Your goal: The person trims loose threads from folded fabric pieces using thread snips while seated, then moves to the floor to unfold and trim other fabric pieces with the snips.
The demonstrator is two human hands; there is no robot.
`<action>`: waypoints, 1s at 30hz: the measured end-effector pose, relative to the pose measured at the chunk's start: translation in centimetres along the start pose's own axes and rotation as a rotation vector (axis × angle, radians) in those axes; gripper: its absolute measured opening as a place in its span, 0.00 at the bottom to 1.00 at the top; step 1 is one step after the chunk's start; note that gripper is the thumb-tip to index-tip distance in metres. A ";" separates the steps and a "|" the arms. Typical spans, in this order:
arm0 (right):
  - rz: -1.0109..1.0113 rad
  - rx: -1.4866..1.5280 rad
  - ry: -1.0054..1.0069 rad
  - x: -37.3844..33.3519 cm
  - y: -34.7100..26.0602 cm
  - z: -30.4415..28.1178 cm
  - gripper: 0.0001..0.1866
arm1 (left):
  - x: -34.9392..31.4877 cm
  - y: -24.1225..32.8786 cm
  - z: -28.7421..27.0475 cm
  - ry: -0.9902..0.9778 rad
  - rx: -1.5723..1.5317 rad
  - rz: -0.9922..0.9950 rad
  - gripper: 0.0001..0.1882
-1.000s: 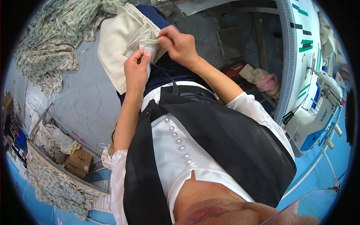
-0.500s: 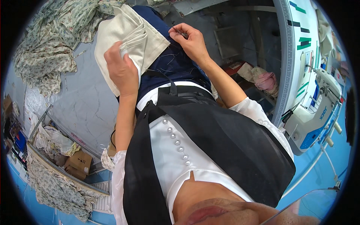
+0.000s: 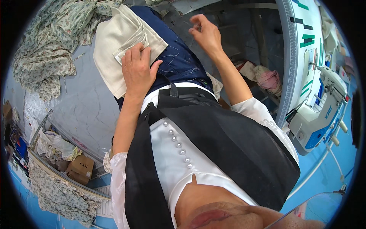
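A cream folded cloth (image 3: pixel 108 49) with bunched pleats lies over my left thigh, on dark blue trousers (image 3: pixel 179 61) strewn with loose thread ends. My left hand (image 3: pixel 139 70) rests flat on the cloth, fingers extended and thumb apart, beside a small pale folded strip (image 3: pixel 119 57). Off to the right of my knees, my right hand (image 3: pixel 206 36) is raised clear of the cloth. Its fingers are curled and slightly blurred. Whatever they may hold is hidden.
Floral fabric (image 3: pixel 42 57) lies heaped at the far left. A white sewing machine (image 3: pixel 324 110) stands on the right, by a table edge with a ruler strip (image 3: pixel 286 57). A cardboard box (image 3: pixel 81 166) sits lower left, and a pink cloth bundle (image 3: pixel 268 81) lies under the table.
My right hand has moved up and right, away from the cloth; the small dark tool seen in it earlier no longer shows clearly. My left hand has shifted right and flattened onto the cloth.
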State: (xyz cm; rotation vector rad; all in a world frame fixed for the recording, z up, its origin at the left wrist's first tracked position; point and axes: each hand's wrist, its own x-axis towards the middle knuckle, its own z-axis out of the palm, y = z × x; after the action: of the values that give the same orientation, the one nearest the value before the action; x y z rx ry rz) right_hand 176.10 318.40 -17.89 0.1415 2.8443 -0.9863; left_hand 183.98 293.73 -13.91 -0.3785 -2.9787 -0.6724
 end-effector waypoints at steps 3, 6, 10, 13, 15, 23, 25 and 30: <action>-0.157 0.395 -0.324 -1.5 -2.9 -0.9 0.15 | 0.0 0.0 0.3 -0.011 -0.023 -0.037 0.26; -0.476 0.460 -0.262 -1.9 -4.2 1.8 0.13 | 0.3 0.0 0.6 0.022 -0.060 -0.045 0.27; -0.297 0.689 -0.435 -1.3 -4.2 2.4 0.11 | 1.2 0.6 0.6 0.120 -0.110 -0.048 0.20; -0.133 0.941 -0.595 -1.3 -4.4 1.8 0.08 | 2.0 0.0 1.4 0.274 -0.357 -0.044 0.11; -0.105 0.816 -0.330 -1.0 -4.7 1.8 0.12 | 2.5 0.2 1.3 0.188 -0.388 -0.150 0.06; -0.402 0.150 -0.055 -3.2 -5.5 0.5 0.14 | 2.3 0.0 2.0 0.161 -0.333 -0.213 0.06; -0.435 0.151 -0.012 -3.0 -5.5 1.2 0.14 | 2.4 0.0 2.0 0.154 -0.334 -0.220 0.06; -0.564 0.037 0.040 -2.5 -5.1 1.8 0.13 | 2.4 0.0 2.1 0.163 -0.353 -0.230 0.06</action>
State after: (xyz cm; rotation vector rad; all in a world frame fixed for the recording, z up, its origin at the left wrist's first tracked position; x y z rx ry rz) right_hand 178.11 313.14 -15.80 -0.6788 2.9607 -1.1270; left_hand 181.66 295.15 -15.50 0.0071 -2.7677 -1.1959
